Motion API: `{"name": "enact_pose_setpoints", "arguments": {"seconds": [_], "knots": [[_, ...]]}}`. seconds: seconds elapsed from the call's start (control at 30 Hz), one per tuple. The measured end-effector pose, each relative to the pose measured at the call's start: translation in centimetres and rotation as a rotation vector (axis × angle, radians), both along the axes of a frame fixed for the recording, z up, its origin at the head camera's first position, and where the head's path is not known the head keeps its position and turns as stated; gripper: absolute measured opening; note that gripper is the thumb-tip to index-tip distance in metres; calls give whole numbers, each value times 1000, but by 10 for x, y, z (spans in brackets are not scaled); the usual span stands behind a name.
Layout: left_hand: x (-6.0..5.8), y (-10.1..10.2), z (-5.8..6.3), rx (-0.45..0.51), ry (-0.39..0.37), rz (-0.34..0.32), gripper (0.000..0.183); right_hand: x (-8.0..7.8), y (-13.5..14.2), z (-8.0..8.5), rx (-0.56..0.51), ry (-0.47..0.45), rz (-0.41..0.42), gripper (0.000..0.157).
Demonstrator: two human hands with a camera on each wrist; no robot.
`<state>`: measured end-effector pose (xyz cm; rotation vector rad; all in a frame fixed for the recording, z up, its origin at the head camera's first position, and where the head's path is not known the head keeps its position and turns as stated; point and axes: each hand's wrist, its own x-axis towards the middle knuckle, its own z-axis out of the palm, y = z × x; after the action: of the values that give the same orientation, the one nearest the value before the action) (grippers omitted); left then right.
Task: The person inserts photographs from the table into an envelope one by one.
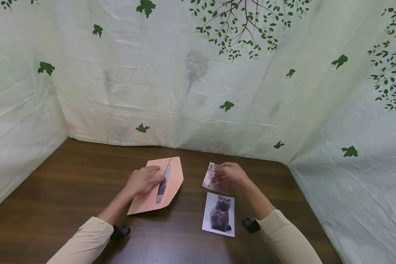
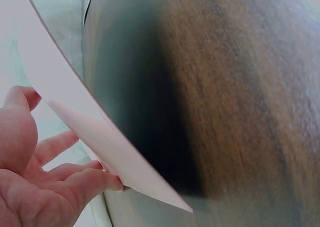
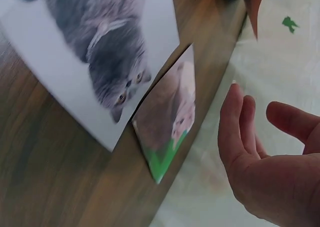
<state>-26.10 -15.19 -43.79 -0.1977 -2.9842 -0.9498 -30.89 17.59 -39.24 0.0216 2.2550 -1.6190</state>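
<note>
My left hand (image 1: 145, 180) grips a pink envelope (image 1: 176, 179), which is tilted and partly raised over the table. Through its opening shows a strip of a greyish picture (image 1: 163, 185). In the left wrist view, the thumb and fingers (image 2: 87, 182) meet the pale envelope (image 2: 110, 137), with a dark shadow beneath it. My right hand (image 1: 230, 173) hovers over a photo (image 1: 211, 178) of a light animal with a green corner. Its thumb and bent fingers (image 3: 232, 127) stand apart, holding nothing. Nearer lies a photo of a grey cat (image 1: 219, 214).
The brown wooden table (image 1: 95, 168) lies under everything. Around its back and sides hangs a pale curtain (image 1: 171, 80) with leaf prints. A dark wrist device sits below each forearm, the left one (image 1: 120, 233) and the right one (image 1: 250, 225).
</note>
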Motion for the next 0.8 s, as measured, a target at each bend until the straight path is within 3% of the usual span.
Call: {"name": "enact_pose_setpoints", "arguments": {"seconds": [0.8], "knots": [[-3,0,-3,3,1,7,54,7,65,-28,78,-63,-39,36]]}}
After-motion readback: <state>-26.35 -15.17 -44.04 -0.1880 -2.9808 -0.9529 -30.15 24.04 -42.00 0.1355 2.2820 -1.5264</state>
